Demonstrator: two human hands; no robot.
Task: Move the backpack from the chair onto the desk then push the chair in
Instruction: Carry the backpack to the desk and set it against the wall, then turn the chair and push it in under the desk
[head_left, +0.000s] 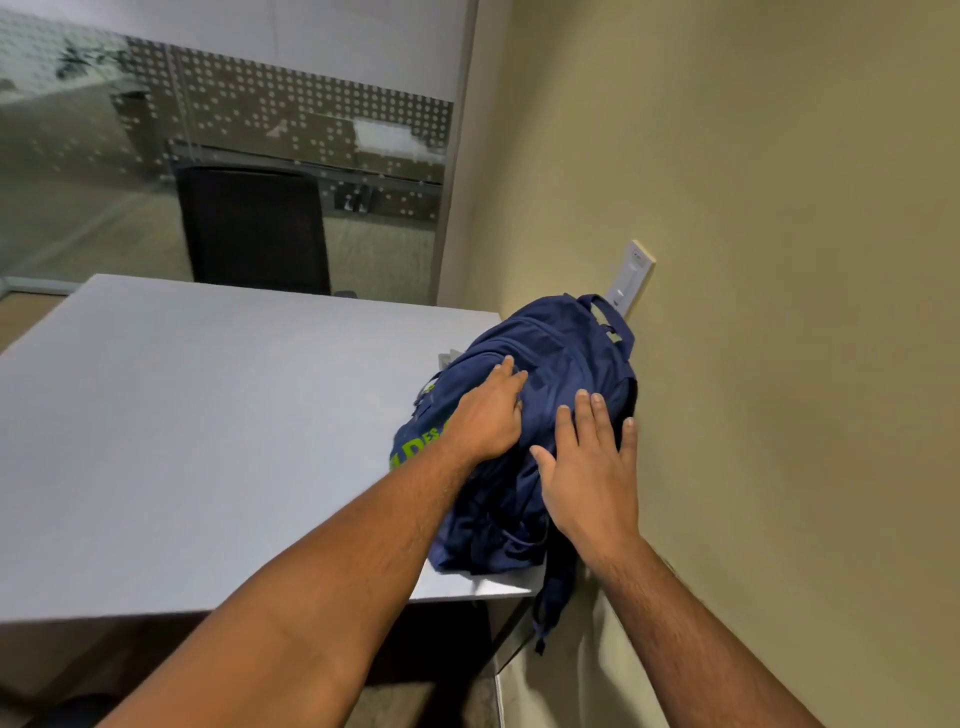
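Observation:
A dark blue backpack (550, 364) with green lettering lies on the right end of the grey desk (208, 441), against the wall. One strap hangs off the desk's near edge. My left hand (488, 415) rests on the bag's left side, fingers curled into the fabric. My right hand (592, 467) lies flat on the bag with fingers spread. The chair that the bag came from is out of view.
A beige wall (779, 260) with a white wall plate (634, 275) stands right beside the desk. A black chair (254, 228) sits at the desk's far side, before a glass partition (208, 130) with dotted film. Dark floor shows below the desk's near edge.

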